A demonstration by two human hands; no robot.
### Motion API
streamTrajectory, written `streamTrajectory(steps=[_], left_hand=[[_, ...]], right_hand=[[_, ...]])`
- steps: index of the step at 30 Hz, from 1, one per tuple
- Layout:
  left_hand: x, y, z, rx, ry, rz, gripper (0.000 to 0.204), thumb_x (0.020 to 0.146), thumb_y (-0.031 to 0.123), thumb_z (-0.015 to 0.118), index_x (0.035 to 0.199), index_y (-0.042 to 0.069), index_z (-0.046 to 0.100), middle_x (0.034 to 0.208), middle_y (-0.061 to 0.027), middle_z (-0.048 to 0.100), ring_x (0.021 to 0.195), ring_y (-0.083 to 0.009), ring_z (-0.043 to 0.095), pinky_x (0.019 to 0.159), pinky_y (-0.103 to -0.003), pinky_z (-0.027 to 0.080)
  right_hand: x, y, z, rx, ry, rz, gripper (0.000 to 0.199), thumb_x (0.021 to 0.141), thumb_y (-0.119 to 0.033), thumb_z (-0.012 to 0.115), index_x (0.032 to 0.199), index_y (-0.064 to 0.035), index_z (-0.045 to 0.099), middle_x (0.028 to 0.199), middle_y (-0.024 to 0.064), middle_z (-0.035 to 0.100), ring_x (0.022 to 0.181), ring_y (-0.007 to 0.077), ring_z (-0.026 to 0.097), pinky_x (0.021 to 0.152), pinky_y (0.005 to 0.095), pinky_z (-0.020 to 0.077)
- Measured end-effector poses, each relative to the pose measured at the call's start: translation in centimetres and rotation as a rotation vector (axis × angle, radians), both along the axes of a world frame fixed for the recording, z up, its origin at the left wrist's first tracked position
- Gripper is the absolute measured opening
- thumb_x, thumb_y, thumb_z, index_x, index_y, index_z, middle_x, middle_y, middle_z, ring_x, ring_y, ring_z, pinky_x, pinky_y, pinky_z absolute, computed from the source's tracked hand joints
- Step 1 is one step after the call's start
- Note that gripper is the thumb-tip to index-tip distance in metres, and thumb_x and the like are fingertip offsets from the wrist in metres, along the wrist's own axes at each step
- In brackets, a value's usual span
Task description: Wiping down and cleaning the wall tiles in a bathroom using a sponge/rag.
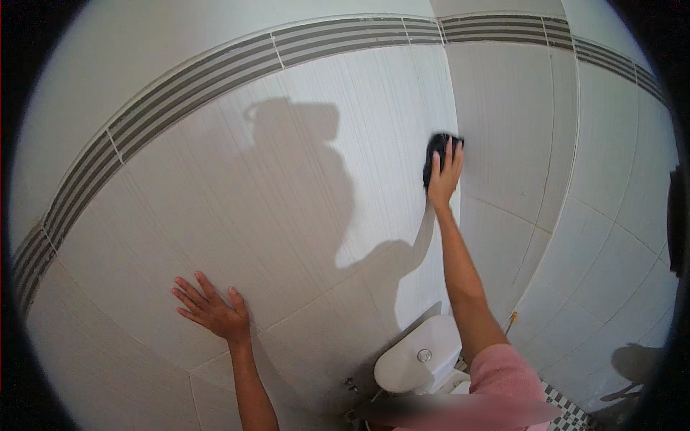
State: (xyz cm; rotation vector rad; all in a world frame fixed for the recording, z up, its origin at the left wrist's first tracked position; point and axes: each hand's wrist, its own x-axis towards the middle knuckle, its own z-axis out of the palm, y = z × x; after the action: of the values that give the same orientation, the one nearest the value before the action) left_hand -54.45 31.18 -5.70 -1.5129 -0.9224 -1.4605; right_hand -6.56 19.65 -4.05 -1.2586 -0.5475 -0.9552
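My right hand [447, 172] presses a dark cloth [435, 149] against the white tiled wall [388, 93], close to the inner corner. The fingers lie spread over the bunched cloth, and part of it shows beside and above them. Lower on the left, my left hand [215, 309] rests flat on the same wall with its fingers apart and nothing in it. A shadow of my head and arm falls on the tiles between the two hands.
Below my right arm stands a white toilet with its cistern [417, 355] and round flush button. A small metal valve [350, 384] sits low on the wall. Striped border tiles [345, 32] run along the top. A thin orange-tipped stick [513, 316] leans near the right wall; checkered floor shows below.
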Motion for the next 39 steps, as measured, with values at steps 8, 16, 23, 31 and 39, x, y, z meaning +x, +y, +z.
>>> streamTrajectory(steps=[8,16,23,31,39], left_hand=[[0.1,0.1,-0.1,-0.009,0.008,-0.004,0.062,0.087,0.038,0.041,0.144,0.02,0.025,0.151,-0.0112,0.012,0.139,-0.033,0.007,0.106,-0.059,0.004],[0.2,0.6,0.1,0.023,0.031,0.011,0.062,0.088,0.039,0.04,0.144,0.019,0.023,0.151,-0.011,0.011,0.139,-0.0332,0.007,0.106,-0.059,0.002],[0.5,0.7,0.0,-0.008,-0.001,0.007,0.063,0.087,0.04,0.04,0.144,0.021,0.022,0.151,-0.0102,0.011,0.139,-0.0326,0.007,0.106,-0.06,0.003],[0.7,1.0,0.1,0.02,0.007,-0.022,0.062,0.088,0.041,0.04,0.144,0.02,0.024,0.151,-0.0095,0.011,0.139,-0.0322,0.007,0.106,-0.059,0.003],[0.8,1.1,0.1,0.017,0.014,-0.011,0.06,0.089,0.041,0.04,0.144,0.02,0.024,0.152,-0.0082,0.012,0.139,-0.0306,0.008,0.106,-0.058,0.002]], right_hand=[[-18.0,4.3,-8.4,-0.182,-0.223,0.163,0.062,0.086,-0.05,0.049,0.139,-0.0197,0.036,0.146,0.0255,0.015,0.134,0.0442,0.013,0.103,0.062,0.0101],[-9.4,2.7,-0.6,-0.325,-0.585,0.131,0.065,0.073,-0.05,0.062,0.132,-0.0266,0.047,0.146,0.0176,0.025,0.133,0.0379,0.023,0.101,0.0612,0.0185],[-0.1,1.9,-9.6,-0.036,0.137,0.019,0.052,0.093,-0.031,0.045,0.139,-0.0096,0.033,0.144,0.022,0.024,0.133,0.0375,0.021,0.108,0.046,0.0147],[-18.6,6.6,-18.9,-0.168,-0.044,0.095,0.072,0.087,-0.053,0.044,0.144,-0.0141,0.022,0.146,0.0261,0.013,0.134,0.0447,0.011,0.105,0.0573,0.0081],[-16.2,4.6,-3.1,-0.449,-0.5,0.242,0.071,0.074,-0.054,0.062,0.136,-0.0286,0.04,0.149,0.0183,0.014,0.135,0.043,0.015,0.101,0.0656,0.0119]])
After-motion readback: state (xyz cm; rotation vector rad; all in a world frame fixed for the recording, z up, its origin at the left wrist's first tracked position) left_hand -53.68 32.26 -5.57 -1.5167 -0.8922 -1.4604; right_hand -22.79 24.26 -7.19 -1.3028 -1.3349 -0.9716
